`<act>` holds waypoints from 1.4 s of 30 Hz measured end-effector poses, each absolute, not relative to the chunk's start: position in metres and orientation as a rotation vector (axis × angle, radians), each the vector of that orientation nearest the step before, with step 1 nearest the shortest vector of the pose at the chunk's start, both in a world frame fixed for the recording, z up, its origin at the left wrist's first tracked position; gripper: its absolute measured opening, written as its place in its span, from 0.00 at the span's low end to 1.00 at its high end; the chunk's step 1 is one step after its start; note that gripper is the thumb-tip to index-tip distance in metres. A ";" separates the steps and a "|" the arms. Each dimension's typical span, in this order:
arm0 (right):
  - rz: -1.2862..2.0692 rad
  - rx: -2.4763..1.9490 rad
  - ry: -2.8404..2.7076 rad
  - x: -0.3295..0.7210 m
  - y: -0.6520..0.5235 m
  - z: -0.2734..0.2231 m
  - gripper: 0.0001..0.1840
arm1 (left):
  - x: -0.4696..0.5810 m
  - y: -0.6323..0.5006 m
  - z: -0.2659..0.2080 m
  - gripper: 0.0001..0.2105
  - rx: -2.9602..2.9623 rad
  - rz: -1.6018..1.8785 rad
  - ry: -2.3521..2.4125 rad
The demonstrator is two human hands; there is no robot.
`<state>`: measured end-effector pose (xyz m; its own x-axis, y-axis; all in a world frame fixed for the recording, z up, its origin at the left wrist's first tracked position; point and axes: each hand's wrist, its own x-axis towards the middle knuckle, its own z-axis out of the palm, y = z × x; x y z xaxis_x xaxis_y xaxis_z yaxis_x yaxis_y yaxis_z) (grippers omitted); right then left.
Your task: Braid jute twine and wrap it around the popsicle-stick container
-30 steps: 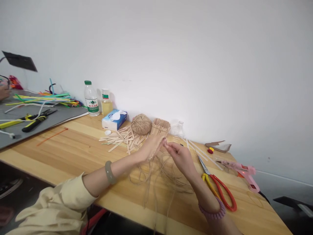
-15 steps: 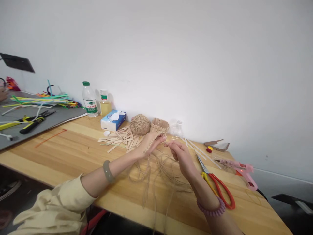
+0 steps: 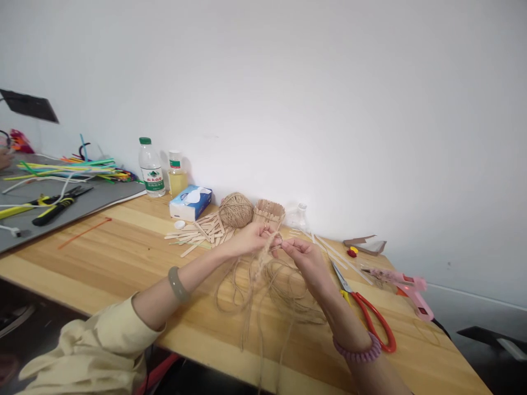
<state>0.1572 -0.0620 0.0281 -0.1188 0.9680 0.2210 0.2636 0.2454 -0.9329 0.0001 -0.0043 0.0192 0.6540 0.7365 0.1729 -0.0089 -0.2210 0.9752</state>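
My left hand (image 3: 253,240) is closed on a braided strip of jute twine (image 3: 263,258), which hangs down below the fingers. Close beside it, my right hand (image 3: 303,258) pinches twine at the upper end of the braid, fingertips nearly touching the left ones. Loose twine strands (image 3: 288,291) lie in loops on the table under both hands, and some hang over the front edge. Behind the hands sit a ball of twine (image 3: 236,209) and a small basket-like holder of wooden sticks (image 3: 269,212). Exactly how the strands cross between the fingertips is too small to tell.
Wooden craft sticks (image 3: 197,233) are heaped left of the hands, near a tissue pack (image 3: 190,203) and a water bottle (image 3: 151,170). Scissors (image 3: 366,307) lie by my right forearm, with a pink glue gun (image 3: 411,288) further right. Pliers (image 3: 61,206) rest on a grey mat.
My left hand has turned over, and the braid that lay along it now hangs below its fingers. The right hand has come in closer to the left fingertips.
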 end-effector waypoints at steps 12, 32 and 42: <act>0.472 -1.264 -1.757 0.160 -0.054 0.014 0.13 | -0.003 0.001 0.009 0.06 1.309 0.820 0.638; 0.860 -1.216 -1.501 0.151 -0.055 0.011 0.08 | 0.013 -0.019 0.008 0.06 1.891 1.323 0.924; 0.884 -1.219 -1.362 0.151 -0.053 0.008 0.21 | 0.011 -0.021 -0.001 0.10 2.763 1.503 0.765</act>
